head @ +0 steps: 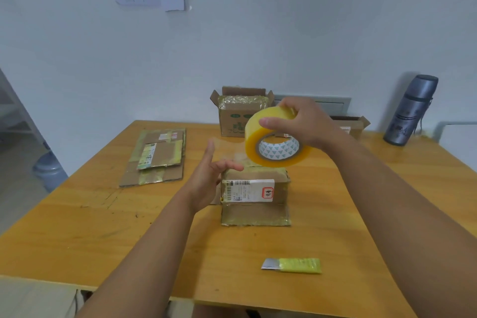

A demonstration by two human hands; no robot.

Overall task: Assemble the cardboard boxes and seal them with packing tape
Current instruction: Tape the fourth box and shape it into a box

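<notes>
A small box [255,196] sits mid-table [77,227] — flattened cardboard [157,160] toward the left edge, two open boxes [240,113] along the far edge, a cutter [291,265] near the front edge.

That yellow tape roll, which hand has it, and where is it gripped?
The right hand grips the packing tape roll by its outer rim, thumb on the near side. The left hand is open, holding nothing clearly visible.
</notes>
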